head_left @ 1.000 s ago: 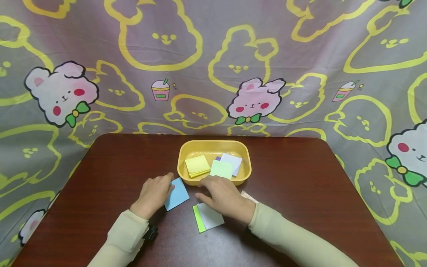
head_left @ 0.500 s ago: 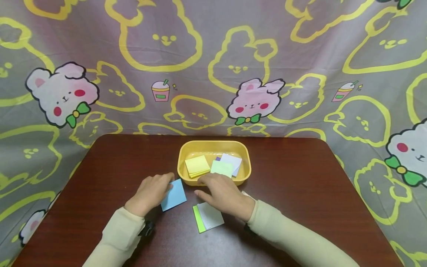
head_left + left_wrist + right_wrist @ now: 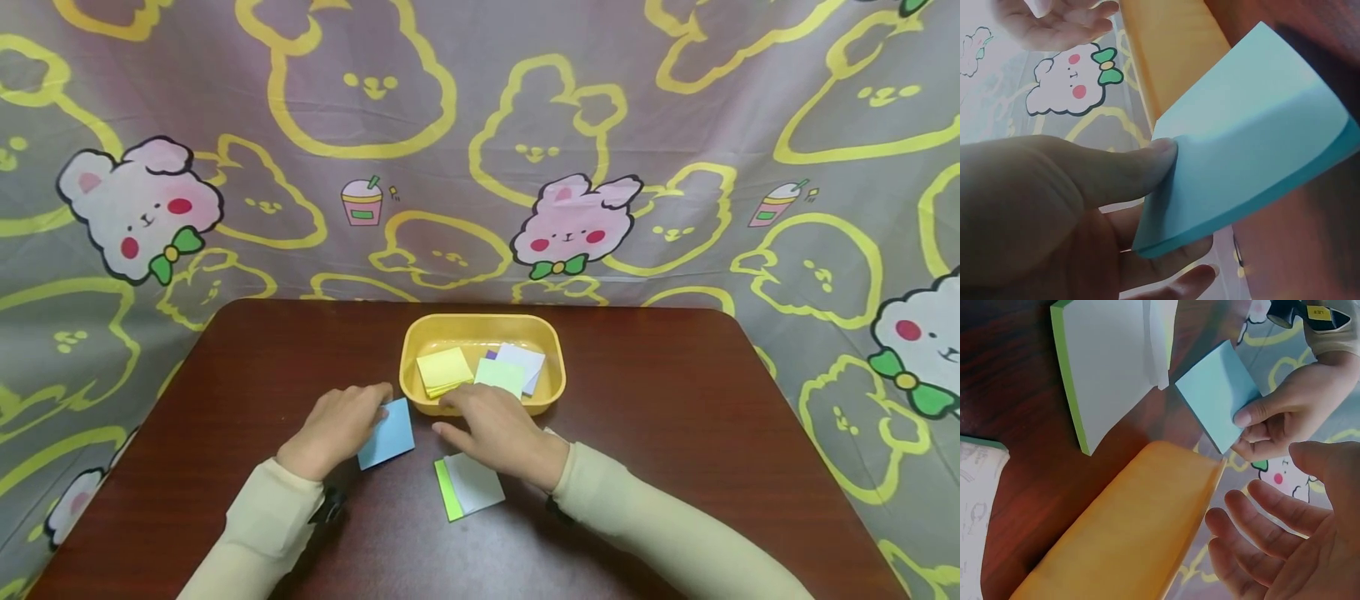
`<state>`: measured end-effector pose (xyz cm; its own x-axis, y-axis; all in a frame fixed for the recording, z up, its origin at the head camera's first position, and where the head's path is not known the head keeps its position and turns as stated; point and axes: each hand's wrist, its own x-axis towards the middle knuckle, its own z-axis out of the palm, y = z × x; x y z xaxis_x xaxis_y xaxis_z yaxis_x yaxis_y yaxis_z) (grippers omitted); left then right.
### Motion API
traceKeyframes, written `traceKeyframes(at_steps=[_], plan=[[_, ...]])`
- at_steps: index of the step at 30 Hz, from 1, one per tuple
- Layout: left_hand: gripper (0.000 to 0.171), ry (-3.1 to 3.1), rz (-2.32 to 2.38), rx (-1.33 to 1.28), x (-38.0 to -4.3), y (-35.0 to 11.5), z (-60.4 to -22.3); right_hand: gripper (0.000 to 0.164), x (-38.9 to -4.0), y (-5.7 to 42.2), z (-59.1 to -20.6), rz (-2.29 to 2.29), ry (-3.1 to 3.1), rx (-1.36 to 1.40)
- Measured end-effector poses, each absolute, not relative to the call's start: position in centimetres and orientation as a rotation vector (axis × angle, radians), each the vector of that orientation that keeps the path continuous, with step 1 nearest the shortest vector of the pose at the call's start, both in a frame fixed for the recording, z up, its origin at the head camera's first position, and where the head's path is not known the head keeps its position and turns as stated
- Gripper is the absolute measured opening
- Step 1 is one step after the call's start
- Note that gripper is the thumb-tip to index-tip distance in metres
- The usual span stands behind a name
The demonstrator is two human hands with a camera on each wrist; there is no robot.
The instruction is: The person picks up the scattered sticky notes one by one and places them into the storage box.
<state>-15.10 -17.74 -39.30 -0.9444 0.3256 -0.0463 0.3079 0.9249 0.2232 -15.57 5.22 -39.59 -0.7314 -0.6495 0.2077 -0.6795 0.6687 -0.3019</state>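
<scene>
My left hand pinches a blue sticky note pad between thumb and fingers, to the left of the yellow tray. In the left wrist view the thumb lies on the face of the blue pad, with the fingers beneath it. My right hand hovers by the tray's front rim. Its fingers are loosely spread and hold nothing, as the right wrist view shows of the right hand. Inside the tray are a yellow pad, a pale green pad and a white pad.
A white-faced pad with a bright green edge lies on the brown table before the tray. Another pad with a printed pattern lies near the right wrist, mostly hidden in the head view. A patterned curtain hangs behind the table.
My left hand has shifted slightly left with the blue pad. The right hand has moved a little up and left over the tray's front rim.
</scene>
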Motion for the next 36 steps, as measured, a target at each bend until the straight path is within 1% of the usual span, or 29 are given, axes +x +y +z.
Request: traceKeyframes(at_steps=[17, 31, 36], plan=[[0.006, 3.041, 0.333, 0.556, -15.1, -17.8, -36.9, 0.035, -16.3, 5.5, -38.8, 0.539, -2.764, 1.090], [0.008, 3.084, 0.363, 0.583, -15.3, -17.8, -36.0, 0.037, -17.1, 5.7, -37.9, 0.507, -2.772, 1.039], [0.008, 3.110, 0.381, 0.602, -15.5, -17.4, -35.4, 0.035, -17.5, 6.0, -37.6, 0.537, -2.749, 1.022]])
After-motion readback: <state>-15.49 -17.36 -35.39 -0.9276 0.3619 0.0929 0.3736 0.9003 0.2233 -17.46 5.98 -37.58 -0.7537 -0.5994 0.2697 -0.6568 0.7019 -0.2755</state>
